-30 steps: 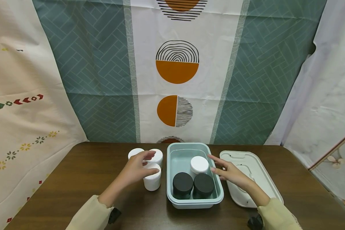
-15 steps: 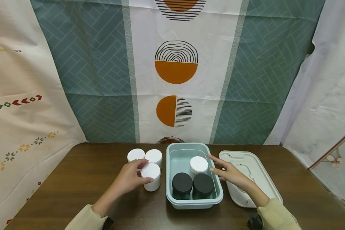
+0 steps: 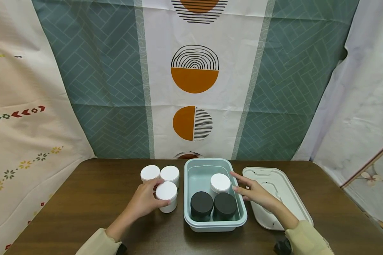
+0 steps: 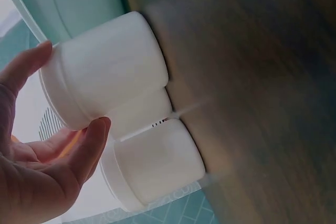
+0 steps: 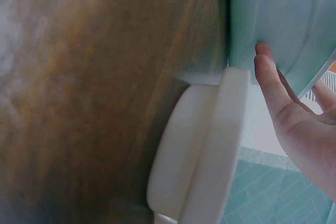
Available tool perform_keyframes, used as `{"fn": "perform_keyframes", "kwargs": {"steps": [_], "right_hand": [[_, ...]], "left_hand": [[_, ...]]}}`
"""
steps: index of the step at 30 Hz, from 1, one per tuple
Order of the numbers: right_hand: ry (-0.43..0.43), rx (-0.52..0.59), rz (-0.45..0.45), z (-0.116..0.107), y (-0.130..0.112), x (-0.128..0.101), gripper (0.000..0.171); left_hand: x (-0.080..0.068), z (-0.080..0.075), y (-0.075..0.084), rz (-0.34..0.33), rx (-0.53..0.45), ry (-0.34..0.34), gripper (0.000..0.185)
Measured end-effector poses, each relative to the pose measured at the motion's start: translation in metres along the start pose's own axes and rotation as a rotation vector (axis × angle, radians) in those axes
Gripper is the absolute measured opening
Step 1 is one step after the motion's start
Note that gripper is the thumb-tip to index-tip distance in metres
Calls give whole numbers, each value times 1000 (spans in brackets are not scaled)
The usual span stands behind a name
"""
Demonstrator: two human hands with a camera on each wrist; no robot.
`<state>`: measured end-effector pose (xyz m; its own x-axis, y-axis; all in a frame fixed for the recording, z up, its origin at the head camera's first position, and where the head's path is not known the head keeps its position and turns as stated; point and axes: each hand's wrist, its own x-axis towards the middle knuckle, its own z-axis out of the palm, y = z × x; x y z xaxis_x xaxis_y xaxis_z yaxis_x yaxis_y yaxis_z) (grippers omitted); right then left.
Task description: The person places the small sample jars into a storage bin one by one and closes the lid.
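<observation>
White jars, three, clustered lower centre-left on the brown tabletop (image 3: 83, 198); nearest white jar (image 3: 166, 197) held in the left hand (image 3: 144, 202), grip curled round its side. Teal bin (image 3: 198, 223) at centre: one white-lidded jar (image 3: 220, 183), two black-lidded jars (image 3: 201, 205). Right hand (image 3: 255, 193), grip relaxed, fingers straight against the bin's right wall. White lid (image 3: 287, 191) lower right.

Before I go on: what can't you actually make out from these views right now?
- Contents of the white jars and black jars: lids on, all views.
- Bin floor under the jars: covered by them, head view.
- Left hand fingertips behind the near jar: hidden, head view.
- Right hand: whether it presses the bin wall or only touches it, unclear.
- Bin lid near end: behind the right forearm.
- Table: blurred in both wrist views.
</observation>
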<state>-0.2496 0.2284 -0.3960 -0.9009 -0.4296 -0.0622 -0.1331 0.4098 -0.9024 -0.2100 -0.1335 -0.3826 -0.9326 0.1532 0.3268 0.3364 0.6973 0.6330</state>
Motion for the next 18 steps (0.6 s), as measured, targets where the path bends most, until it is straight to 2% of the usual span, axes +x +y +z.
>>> {"fn": "perform_keyframes", "kwargs": {"steps": [10, 18], "right_hand": [[4, -2, -2, 0, 0, 0, 59], [2, -6, -3, 0, 0, 0, 59]], "left_hand": [[-3, -11, 8, 13, 2, 20, 56], [0, -25, 25, -14, -79, 14, 56]]}}
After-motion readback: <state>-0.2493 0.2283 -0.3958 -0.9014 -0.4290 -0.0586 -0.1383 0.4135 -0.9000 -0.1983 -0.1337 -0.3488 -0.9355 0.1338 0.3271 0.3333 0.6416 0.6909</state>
